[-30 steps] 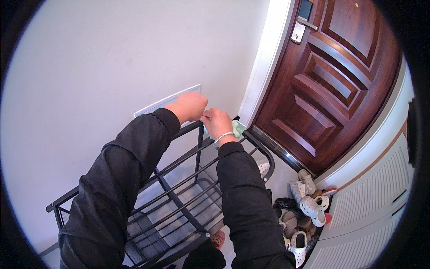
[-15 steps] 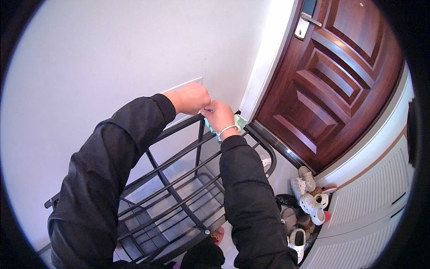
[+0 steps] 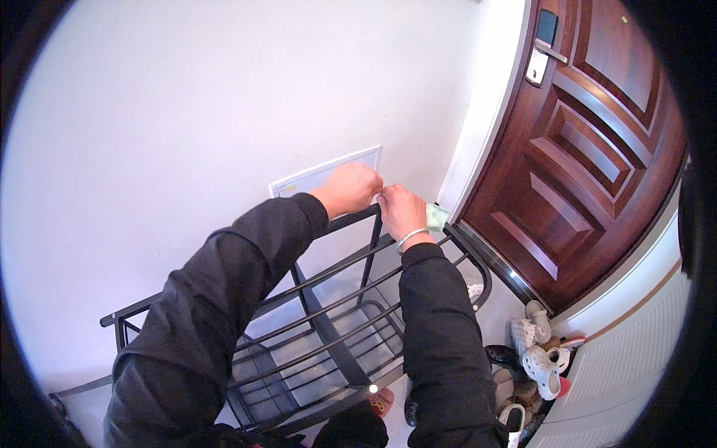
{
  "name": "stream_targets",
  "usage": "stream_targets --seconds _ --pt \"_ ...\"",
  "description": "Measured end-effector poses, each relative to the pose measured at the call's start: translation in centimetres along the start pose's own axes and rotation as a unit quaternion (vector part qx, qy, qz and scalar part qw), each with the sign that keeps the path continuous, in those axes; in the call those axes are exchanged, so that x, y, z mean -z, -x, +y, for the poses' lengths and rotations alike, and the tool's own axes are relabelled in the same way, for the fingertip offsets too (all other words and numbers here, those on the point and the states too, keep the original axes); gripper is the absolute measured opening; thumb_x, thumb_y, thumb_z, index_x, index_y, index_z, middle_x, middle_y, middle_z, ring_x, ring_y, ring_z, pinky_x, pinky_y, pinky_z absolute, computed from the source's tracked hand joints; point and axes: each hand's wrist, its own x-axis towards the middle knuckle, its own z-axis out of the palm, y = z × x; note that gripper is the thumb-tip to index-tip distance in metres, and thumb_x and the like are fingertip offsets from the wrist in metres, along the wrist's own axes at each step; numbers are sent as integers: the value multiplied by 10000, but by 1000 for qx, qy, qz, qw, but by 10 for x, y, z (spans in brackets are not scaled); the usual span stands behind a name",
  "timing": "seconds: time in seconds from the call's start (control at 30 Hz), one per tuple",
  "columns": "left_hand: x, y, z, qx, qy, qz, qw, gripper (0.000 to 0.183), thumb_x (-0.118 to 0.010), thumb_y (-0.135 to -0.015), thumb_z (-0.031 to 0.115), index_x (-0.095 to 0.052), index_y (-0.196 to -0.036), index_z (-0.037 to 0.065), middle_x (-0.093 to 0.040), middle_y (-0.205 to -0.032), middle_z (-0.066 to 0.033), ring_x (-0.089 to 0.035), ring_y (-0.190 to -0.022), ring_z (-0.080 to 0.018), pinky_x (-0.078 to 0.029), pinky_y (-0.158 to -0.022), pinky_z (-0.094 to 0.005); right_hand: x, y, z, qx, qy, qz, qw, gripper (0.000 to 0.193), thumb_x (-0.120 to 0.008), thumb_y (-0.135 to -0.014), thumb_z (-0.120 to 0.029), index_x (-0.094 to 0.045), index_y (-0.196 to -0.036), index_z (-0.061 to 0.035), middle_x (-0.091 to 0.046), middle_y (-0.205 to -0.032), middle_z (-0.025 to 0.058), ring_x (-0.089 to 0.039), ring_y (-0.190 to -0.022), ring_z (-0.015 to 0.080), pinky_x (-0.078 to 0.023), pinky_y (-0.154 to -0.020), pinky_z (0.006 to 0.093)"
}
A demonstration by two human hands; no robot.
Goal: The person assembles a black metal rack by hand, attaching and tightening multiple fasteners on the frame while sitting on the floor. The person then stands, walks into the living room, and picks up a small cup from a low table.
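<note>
A black metal rack with bars and lower shelves stands in front of me along the wall. Above its far top corner my two hands meet. My left hand is closed, knuckles up, with its fingertips turned toward the right hand. My right hand, a silver bangle on its wrist, pinches beside it at the corner post. Whatever lies between the fingers is too small or hidden to name. Just beyond the right hand a pale green crumpled thing shows in part.
A white-framed wall panel sits behind my hands. At the right is a dark red-brown door with a metal handle. Several shoes and clogs lie on the floor beside a white louvred cabinet.
The whole view has shifted, so rack, door and hands appear farther right and lower. Both hands stay together at the rack's corner. Less of the pale green thing shows.
</note>
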Motion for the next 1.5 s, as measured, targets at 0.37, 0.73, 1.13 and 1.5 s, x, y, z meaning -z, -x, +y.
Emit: stream_targets --seconds 0.37,0.73,1.13,1.5 --pt "70 64 -6 53 90 40 994 136 -641 -818 168 -692 -820 42 -647 -743 -156 -623 -676 -336 -503 -614 -407 20 -2 -54 94 -288 -84 949 204 -661 -826 -281 -711 -865 -87 -654 -817 172 -631 -768 366 -501 -678 436" --pt "98 169 -14 127 145 13 981 103 -667 -831 124 -693 -860 28 -657 -745 -158 -636 -647 -292 -509 -598 -361 -1 9 -134 184 -168 -240 938 153 -706 -784 -208 -710 -828 -63 -650 -804 141 -623 -768 330 -498 -697 395" --pt "85 178 -23 157 175 63 970 105 -659 -822 138 -697 -851 44 -651 -728 -153 -637 -639 -308 -509 -588 -372 -8 18 -132 150 -278 -206 926 169 -680 -835 -222 -715 -890 -66 -671 -807 143 -644 -738 328 -510 -662 377" --pt "87 173 -18 108 110 78 985 121 -635 -815 195 -688 -788 89 -656 -756 -108 -628 -701 -337 -500 -594 -430 -6 17 -131 165 -252 -175 937 153 -699 -809 -222 -720 -864 -81 -667 -783 128 -641 -722 330 -512 -652 388"
